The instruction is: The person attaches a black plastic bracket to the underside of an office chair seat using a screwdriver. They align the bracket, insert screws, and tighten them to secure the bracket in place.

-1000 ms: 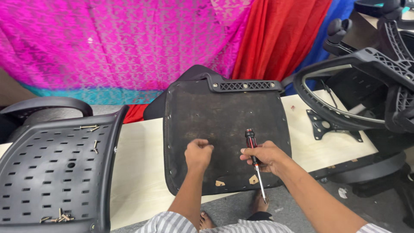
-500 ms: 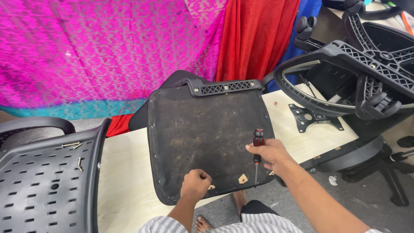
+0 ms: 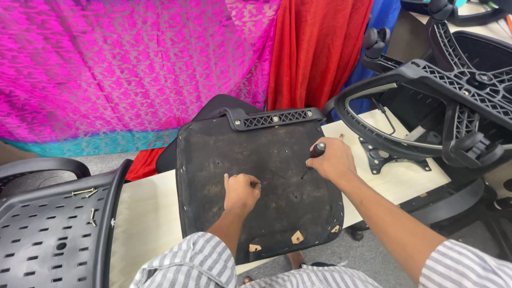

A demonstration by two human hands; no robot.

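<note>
- Head view: a dark, flat, dusty chair seat pan with a black ribbed plastic bracket along its far edge (image 3: 256, 176) lies underside up on a pale wooden bench (image 3: 144, 213), its near edge overhanging toward the person.
- The left hand (image 3: 241, 193) rests on the middle of the seat pan, fingers curled in and pressed together into a loose fist (whether something small sits inside it cannot be told).
- The right hand (image 3: 333, 159) is over the right part of the seat pan, fingers wrapped around the dark handle of a screwdriver (image 3: 313, 157); the thin shaft slants down and its tip meets the pan's surface near a small hole.
- Both forearms come out of grey-and-white striped sleeves (image 3: 197, 266) at the bottom of the frame.
- To the left, a black perforated plastic chair back (image 3: 48, 240) lies on the bench, with a few loose metal screws (image 3: 88, 198) on top of it.
- To the right, a black plastic chair frame with a five-arm star base (image 3: 448, 96) is tipped over beside the bench, and a flat black metal mounting plate (image 3: 392, 157) lies on the bench just under it.
- Behind hang a patterned magenta cloth with a teal border (image 3: 122, 69) and a plain red cloth (image 3: 314, 53).
</note>
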